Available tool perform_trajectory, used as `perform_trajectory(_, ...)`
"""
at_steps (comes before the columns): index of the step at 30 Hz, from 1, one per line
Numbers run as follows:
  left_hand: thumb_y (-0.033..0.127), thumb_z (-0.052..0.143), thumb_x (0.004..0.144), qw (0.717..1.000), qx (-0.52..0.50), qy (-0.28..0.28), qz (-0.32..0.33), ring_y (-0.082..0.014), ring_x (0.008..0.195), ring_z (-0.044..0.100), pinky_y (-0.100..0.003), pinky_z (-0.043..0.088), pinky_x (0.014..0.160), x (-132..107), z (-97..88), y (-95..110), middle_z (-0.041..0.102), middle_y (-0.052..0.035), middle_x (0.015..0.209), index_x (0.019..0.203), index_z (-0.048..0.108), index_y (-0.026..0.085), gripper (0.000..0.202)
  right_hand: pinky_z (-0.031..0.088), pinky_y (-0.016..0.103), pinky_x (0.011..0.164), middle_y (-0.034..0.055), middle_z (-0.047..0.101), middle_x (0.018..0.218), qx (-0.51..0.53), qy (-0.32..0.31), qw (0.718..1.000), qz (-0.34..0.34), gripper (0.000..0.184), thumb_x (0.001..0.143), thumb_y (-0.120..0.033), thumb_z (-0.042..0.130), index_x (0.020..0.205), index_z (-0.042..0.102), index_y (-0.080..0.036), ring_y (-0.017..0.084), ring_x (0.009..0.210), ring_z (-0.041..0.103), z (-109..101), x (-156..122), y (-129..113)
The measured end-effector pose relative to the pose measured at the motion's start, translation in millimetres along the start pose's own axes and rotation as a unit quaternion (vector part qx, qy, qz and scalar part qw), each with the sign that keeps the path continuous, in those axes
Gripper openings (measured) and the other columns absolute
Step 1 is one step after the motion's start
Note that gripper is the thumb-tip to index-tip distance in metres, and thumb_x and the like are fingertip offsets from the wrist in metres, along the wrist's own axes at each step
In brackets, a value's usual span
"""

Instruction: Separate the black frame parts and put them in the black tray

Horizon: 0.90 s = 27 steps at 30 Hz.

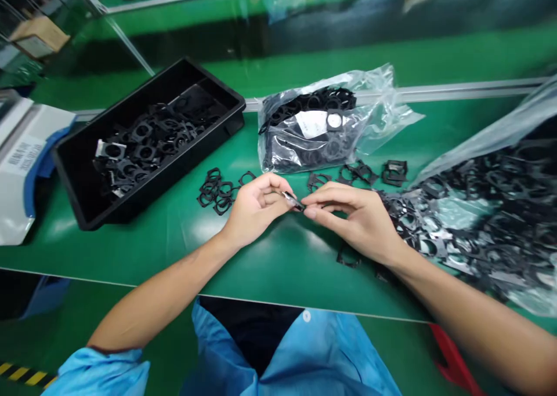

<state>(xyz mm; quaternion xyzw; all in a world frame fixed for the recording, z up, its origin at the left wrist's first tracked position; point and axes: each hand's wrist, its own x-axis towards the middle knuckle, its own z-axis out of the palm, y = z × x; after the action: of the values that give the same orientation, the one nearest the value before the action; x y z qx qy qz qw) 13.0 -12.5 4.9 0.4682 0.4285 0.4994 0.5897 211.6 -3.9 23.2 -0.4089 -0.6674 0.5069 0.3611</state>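
My left hand and my right hand meet above the green table, both pinched on one small black and silver frame part held edge-on between the fingertips. A small heap of black square ring parts lies just left of my left hand. One loose black frame rests on the table under my right wrist. A few more black frames lie behind my right hand.
A black tray with several assembled frames stands at the left. A clear bag of black parts lies behind the hands. A big open bag with a spread of parts fills the right. A white machine sits at the far left.
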Motion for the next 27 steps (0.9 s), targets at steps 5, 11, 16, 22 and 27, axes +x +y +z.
perform_trajectory(5, 0.040, 0.089, 0.070, 1.000, 0.021, -0.007, -0.016, -0.0091, 0.062, 0.066, -0.018, 0.053, 0.060, -3.3, 2.0, -2.5, 0.063, 0.0042, 0.066, 0.078, 0.064, 0.016, 0.035, 0.056, 0.026, 0.064, 0.0048, 0.070, 0.083, -0.009, -0.001, 1.000, -0.009, 0.028, 0.082, -0.047, 0.080, 0.084, 0.079, -0.019, 0.015, 0.069, 0.065, 0.2, -1.3, 0.4)
perform_trajectory(11, 0.038, 0.085, 0.076, 0.999, 0.053, -0.005, 0.013, -0.0104, 0.074, 0.068, -0.020, 0.055, 0.070, -4.6, -1.2, -0.6, 0.071, -0.0006, 0.080, 0.086, 0.070, 0.016, 0.029, 0.055, 0.028, 0.065, 0.0048, 0.069, 0.082, 0.021, 0.029, 0.999, 0.021, 0.037, 0.079, -0.056, 0.080, 0.080, 0.075, -0.019, 0.017, 0.070, 0.066, 0.1, -0.3, 2.6)
perform_trajectory(16, 0.039, 0.087, 0.074, 0.999, 0.042, 0.000, 0.014, -0.0107, 0.070, 0.070, -0.020, 0.056, 0.070, -3.7, -1.1, -0.4, 0.073, -0.0007, 0.077, 0.086, 0.071, 0.015, 0.031, 0.053, 0.027, 0.064, 0.0039, 0.069, 0.078, 0.042, 0.017, 0.998, 0.033, 0.039, 0.078, -0.057, 0.080, 0.076, 0.074, -0.018, 0.015, 0.067, 0.064, 0.6, 0.2, -2.4)
perform_trajectory(22, 0.040, 0.090, 0.071, 1.000, 0.003, -0.016, -0.024, -0.0129, 0.069, 0.073, -0.023, 0.060, 0.069, -1.8, -1.5, -0.1, 0.076, -0.0023, 0.077, 0.085, 0.071, 0.014, 0.036, 0.053, 0.026, 0.062, 0.0015, 0.067, 0.070, 0.102, -0.009, 0.992, 0.077, 0.040, 0.074, -0.056, 0.085, 0.072, 0.074, -0.018, 0.013, 0.062, 0.062, -0.2, 2.2, -6.0)
perform_trajectory(27, 0.039, 0.091, 0.069, 0.992, -0.077, -0.052, -0.085, -0.0169, 0.071, 0.077, -0.027, 0.064, 0.072, -1.3, -3.8, 1.6, 0.078, -0.0043, 0.080, 0.089, 0.070, 0.013, 0.038, 0.055, 0.026, 0.063, 0.0021, 0.069, 0.075, 0.139, -0.009, 0.987, 0.077, 0.034, 0.073, -0.051, 0.087, 0.075, 0.076, -0.019, 0.013, 0.064, 0.065, -1.9, 2.0, -7.7)
